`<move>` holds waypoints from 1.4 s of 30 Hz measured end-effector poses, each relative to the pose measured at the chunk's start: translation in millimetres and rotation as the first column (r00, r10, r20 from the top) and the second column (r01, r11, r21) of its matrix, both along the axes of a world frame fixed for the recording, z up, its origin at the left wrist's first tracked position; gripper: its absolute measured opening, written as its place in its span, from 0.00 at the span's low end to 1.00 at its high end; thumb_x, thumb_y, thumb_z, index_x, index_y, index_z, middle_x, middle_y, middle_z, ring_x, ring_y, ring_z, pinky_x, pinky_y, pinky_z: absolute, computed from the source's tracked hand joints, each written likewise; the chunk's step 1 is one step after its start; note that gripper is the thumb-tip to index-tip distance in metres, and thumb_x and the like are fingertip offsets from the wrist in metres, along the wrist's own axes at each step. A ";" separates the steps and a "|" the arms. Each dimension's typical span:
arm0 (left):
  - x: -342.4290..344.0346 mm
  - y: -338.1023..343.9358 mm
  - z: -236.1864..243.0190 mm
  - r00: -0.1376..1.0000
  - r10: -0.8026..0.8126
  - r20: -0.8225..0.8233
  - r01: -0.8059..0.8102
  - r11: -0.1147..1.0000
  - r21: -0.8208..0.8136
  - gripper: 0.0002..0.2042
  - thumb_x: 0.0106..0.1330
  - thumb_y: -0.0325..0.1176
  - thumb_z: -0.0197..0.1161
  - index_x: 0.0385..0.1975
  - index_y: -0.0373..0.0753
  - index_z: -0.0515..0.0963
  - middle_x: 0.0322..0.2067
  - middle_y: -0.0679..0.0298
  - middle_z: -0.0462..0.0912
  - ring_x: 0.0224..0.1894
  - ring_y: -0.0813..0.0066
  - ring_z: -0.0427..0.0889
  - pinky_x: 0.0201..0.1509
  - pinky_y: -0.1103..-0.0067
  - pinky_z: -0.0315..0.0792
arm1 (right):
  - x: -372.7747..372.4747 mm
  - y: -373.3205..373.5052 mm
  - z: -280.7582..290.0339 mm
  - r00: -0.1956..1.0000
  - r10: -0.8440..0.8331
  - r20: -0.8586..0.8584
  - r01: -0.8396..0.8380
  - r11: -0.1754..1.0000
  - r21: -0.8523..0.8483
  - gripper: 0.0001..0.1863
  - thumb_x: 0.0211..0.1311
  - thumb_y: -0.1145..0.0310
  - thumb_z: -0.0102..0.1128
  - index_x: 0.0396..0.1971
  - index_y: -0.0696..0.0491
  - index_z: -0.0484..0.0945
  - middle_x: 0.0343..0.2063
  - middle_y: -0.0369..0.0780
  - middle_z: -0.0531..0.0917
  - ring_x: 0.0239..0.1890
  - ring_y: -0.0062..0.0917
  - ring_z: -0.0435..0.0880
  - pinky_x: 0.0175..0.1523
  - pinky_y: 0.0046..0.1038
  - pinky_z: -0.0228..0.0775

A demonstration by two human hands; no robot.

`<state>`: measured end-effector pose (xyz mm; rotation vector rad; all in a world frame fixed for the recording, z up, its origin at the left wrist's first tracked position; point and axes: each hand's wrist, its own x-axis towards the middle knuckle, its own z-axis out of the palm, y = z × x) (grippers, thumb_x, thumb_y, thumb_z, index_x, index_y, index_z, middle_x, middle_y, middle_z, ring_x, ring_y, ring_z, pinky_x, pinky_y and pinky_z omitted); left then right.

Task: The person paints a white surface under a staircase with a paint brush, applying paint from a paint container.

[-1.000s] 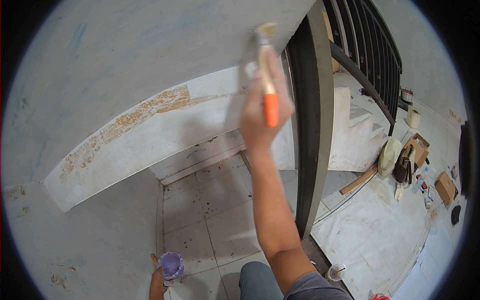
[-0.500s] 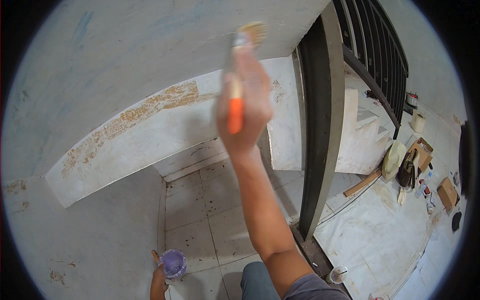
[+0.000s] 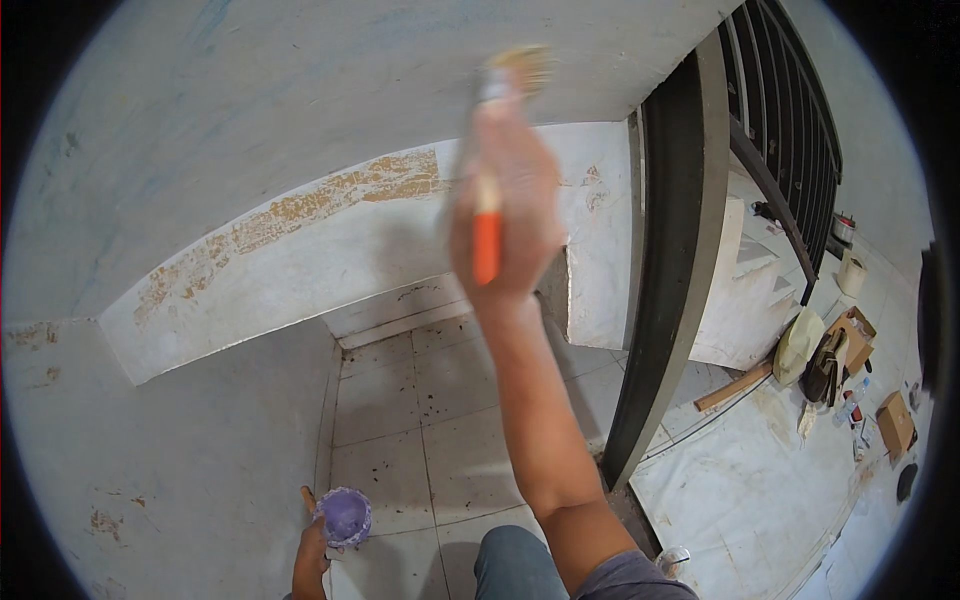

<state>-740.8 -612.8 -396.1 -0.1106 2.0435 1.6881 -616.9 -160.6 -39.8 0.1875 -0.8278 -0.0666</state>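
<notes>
In my right hand [image 3: 508,215] is a paintbrush [image 3: 487,245] with an orange-ended wooden handle, the fingers closed round it. Its pale bristles [image 3: 532,70] point up against the whitish-grey wall surface [image 3: 360,75] with faint blue smears; motion blurs brush and hand, so whether they touch cannot be told. Low at the left, my left hand [image 3: 312,548] grips a small bowl [image 3: 346,516] by its side. The bowl is purple inside with a pale, smeared rim. A tan tip sticks up beside it, too small to make out.
A white ledge [image 3: 300,255] with bare tan patches runs below the wall. To the right stand a dark metal post [image 3: 675,230] and a black railing [image 3: 790,130] over white steps. Beyond lie a pale floor sheet [image 3: 730,480], cardboard boxes [image 3: 895,422], bags and a plastic cup [image 3: 673,560].
The view has shifted slightly, the post and ledge sitting further right. My right hand with the paintbrush has moved a little right in the picture. The left hand still holds the bowl.
</notes>
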 end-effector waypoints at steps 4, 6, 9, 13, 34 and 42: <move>8.9 -4.1 18.0 1.000 0.005 0.023 -0.002 0.996 -0.088 0.22 0.73 0.48 0.45 0.55 0.37 0.71 0.44 0.61 0.81 0.43 0.65 0.80 0.48 0.62 0.70 | 0.2 -43.6 -26.7 0.920 0.220 0.324 -0.288 0.941 0.180 0.22 0.54 0.83 0.61 0.52 0.61 0.76 0.51 0.49 0.80 0.54 0.40 0.80 0.54 0.33 0.76; 17.3 3.3 26.4 0.999 0.050 0.006 -0.050 0.997 -0.065 0.23 0.73 0.49 0.45 0.56 0.37 0.70 0.47 0.60 0.81 0.47 0.65 0.79 0.51 0.63 0.69 | 19.4 -43.7 -36.5 0.905 0.324 0.276 -0.342 0.939 0.019 0.21 0.54 0.83 0.60 0.51 0.64 0.76 0.52 0.50 0.79 0.55 0.40 0.79 0.57 0.33 0.73; 32.1 14.7 43.0 0.995 0.100 0.004 -0.099 0.991 -0.089 0.21 0.74 0.46 0.44 0.48 0.33 0.73 0.35 0.59 0.81 0.32 0.68 0.79 0.39 0.69 0.70 | 44.5 -26.6 -31.6 0.881 0.454 0.132 -0.419 0.879 -0.226 0.19 0.57 0.83 0.58 0.51 0.66 0.75 0.53 0.52 0.78 0.56 0.39 0.78 0.57 0.35 0.72; 28.1 13.8 35.6 0.999 0.031 0.037 -0.028 0.996 -0.087 0.25 0.72 0.50 0.46 0.59 0.37 0.68 0.52 0.59 0.78 0.47 0.62 0.77 0.56 0.57 0.63 | 1.5 1.7 -2.0 0.996 0.084 -0.008 -0.084 0.993 -0.083 0.19 0.60 0.80 0.56 0.52 0.65 0.74 0.52 0.51 0.79 0.54 0.37 0.79 0.56 0.36 0.72; 16.3 -30.3 14.8 0.996 0.080 0.032 -0.077 0.995 -0.065 0.23 0.71 0.53 0.47 0.52 0.40 0.72 0.37 0.60 0.82 0.36 0.65 0.79 0.48 0.54 0.66 | -24.2 -79.2 -29.5 0.879 0.412 0.241 -0.445 0.890 0.098 0.19 0.65 0.75 0.55 0.55 0.64 0.73 0.51 0.52 0.79 0.47 0.37 0.82 0.51 0.32 0.76; -8.9 -50.1 -87.5 0.936 0.169 0.310 -0.228 0.960 0.163 0.20 0.70 0.49 0.49 0.50 0.40 0.71 0.36 0.58 0.81 0.30 0.59 0.79 0.28 0.62 0.73 | -0.5 -76.8 3.9 0.731 0.625 -0.274 -0.681 0.640 -0.355 0.21 0.72 0.70 0.45 0.57 0.70 0.68 0.45 0.51 0.80 0.49 0.28 0.81 0.54 0.26 0.75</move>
